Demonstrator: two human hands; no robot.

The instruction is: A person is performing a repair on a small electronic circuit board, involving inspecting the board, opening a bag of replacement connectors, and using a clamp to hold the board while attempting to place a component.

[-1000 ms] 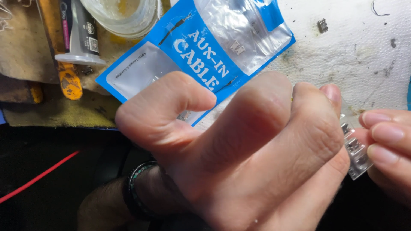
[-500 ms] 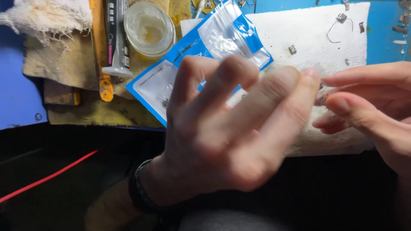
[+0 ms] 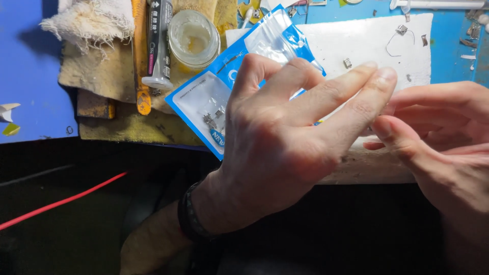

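Note:
My left hand [image 3: 285, 147] fills the middle of the view, back up, its fingers stretched out to the right. Their tips meet the fingers of my right hand [image 3: 443, 147] over a white pad [image 3: 367, 40]. Anything between the fingertips is hidden. A black band [image 3: 189, 214] circles my left wrist. Under my left hand lies a blue and white plastic pouch [image 3: 204, 102] with small metal parts showing through its clear window.
A small glass jar [image 3: 193, 38], a grey tube [image 3: 159, 40] and an orange-handled tool [image 3: 140, 56] lie on stained cloths at the back left. Tiny metal parts [image 3: 348, 63] and a thin wire [image 3: 395, 43] sit on the pad. A red cable [image 3: 61, 202] crosses the dark area below.
The view has pulled back and both hands have moved away from the camera. The small clear plastic piece seen between the hands a second ago is no longer visible.

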